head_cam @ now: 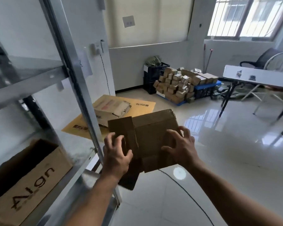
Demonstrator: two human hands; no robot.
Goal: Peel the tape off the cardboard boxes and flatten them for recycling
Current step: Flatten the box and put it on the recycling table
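The left grip (116, 154) and the right grip (181, 147), both bare hands, are wide. The fingers are spread and bent, and every finger and thumb lies over the near face of the flattened cardboard box (152, 132). No finger is seen hooked round an edge.

The box is in the air, between and under the two grips.
- Its long axis runs from the left grip to the right grip, and the right end sits slightly farther away.
- The broad brown face points up at the camera.
- One flap (119, 126) projects beyond the left grip's fingertips.
- Another part of the box shows below the left wrist.
- A glossy strip (135, 136) crosses the face just right of the left grip. It may be tape.
- No writing shows on the face.

Surroundings:
- Left of the left grip stands a metal shelf rack (72, 79). Its lower shelf holds an open carton (28, 181) printed "Aign".
- Beyond the grips, a yellow cardboard sheet (142, 105) lies on the glossy tiled floor (219, 160). Its dark print is too blurred to read.
- A pale crushed box (114, 108) with illegible red print lies on that sheet.
- Farther off is a stack of small parcels (175, 85).
- Well beyond the right grip stands a white desk (258, 77).
- A dark cable (186, 193) runs across the floor below the right forearm.
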